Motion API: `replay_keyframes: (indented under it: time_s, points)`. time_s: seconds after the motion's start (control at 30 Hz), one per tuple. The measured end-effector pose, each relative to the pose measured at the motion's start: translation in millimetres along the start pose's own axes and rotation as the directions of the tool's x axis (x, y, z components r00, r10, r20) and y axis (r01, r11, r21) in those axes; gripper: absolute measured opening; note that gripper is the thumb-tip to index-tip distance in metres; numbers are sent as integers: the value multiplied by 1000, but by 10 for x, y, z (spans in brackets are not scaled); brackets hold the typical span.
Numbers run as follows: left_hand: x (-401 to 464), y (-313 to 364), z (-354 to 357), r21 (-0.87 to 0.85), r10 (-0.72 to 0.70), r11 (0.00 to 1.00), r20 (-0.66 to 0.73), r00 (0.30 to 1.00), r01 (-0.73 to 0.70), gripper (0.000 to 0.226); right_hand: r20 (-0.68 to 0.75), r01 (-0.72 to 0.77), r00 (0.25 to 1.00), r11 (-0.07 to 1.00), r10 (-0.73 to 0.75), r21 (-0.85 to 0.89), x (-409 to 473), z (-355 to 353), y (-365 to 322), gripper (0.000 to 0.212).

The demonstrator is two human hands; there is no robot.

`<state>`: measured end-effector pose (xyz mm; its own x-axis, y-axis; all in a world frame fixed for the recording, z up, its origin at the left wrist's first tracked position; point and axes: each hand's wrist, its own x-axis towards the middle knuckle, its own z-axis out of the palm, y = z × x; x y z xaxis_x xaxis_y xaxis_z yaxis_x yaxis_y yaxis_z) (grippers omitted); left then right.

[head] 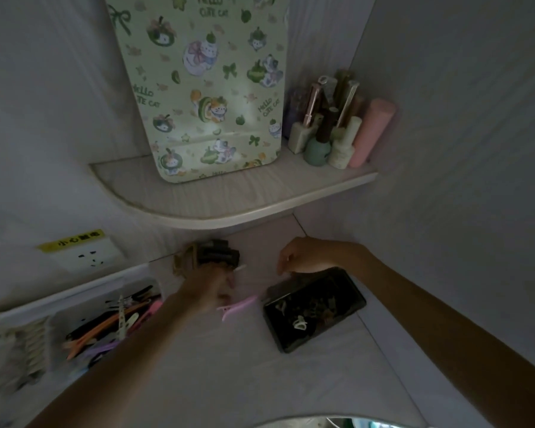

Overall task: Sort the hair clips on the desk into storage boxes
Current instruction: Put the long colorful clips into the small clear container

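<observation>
A pile of dark and brown claw clips (210, 253) lies at the back of the desk under the shelf. My left hand (207, 288) reaches to that pile, blurred, its fingers curled around a pink clip (240, 305) that sticks out to the right. A small white clip (240, 268) lies just past the hand. My right hand (306, 256) hovers over the far edge of a black storage box (314, 308) with small clips inside; its fingers are curled and I cannot tell if it holds anything. A white storage box (84, 322) at the left holds several long clips.
A curved shelf (229, 199) overhangs the back of the desk, with a green cat-print pouch (204, 84) and several cosmetic bottles (334, 125) on it. A wall socket (85, 253) is at the left. Walls close in on both sides. A mirror edge (322, 423) shows at the bottom.
</observation>
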<state>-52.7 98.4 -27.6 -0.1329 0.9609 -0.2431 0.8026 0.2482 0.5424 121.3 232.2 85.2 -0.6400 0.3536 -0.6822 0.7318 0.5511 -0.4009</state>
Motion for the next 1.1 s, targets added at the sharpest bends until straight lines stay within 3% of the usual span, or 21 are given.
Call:
replay_keyframes:
  time_s: [0.13,0.23,0.3,0.37,0.47,0.53,0.6,0.67,0.77,0.9,1.0,1.1]
  points:
    - [-110,10,-118,1,-55,998,-24,998,55,34,235,-19,971,998,34,-66,-141,61,87,25]
    - [-128,8,-137,-70,-62,995,85,994,68,60,179,-1,984,996,17,-91,-192,141,113,34]
    - [-146,-4,-125,38,-80,997,213,974,73,86,134,6,991,997,5,-77,-208,185,99,37]
    - [-160,3,-54,196,-113,978,236,965,67,97,147,8,989,995,6,-97,-232,208,53,52]
    - [-167,8,69,236,-146,965,119,982,115,76,233,31,972,973,24,-228,-291,256,-32,92]
    - [-165,25,78,240,-126,965,53,991,110,56,266,99,963,877,34,-471,-327,348,-40,115]
    - [-146,39,52,220,-128,969,40,991,116,44,222,146,975,750,2,-645,-335,458,-16,122]
    - [-131,50,7,220,-155,966,86,984,133,40,154,154,986,717,-66,-680,-317,478,9,111]
    - [-128,74,-53,256,-195,954,144,970,153,35,57,131,991,825,-119,-549,-292,281,-25,77]
    - [-168,69,-46,276,-244,938,94,965,210,28,-281,62,931,861,-232,-504,-200,-36,-137,42]
    - [-179,70,-46,279,-273,931,99,957,236,30,-439,6,854,849,-279,-528,48,-55,-167,35]
    - [-188,67,-87,244,-331,923,108,938,297,29,-513,-98,830,849,-218,-519,297,53,-153,49]
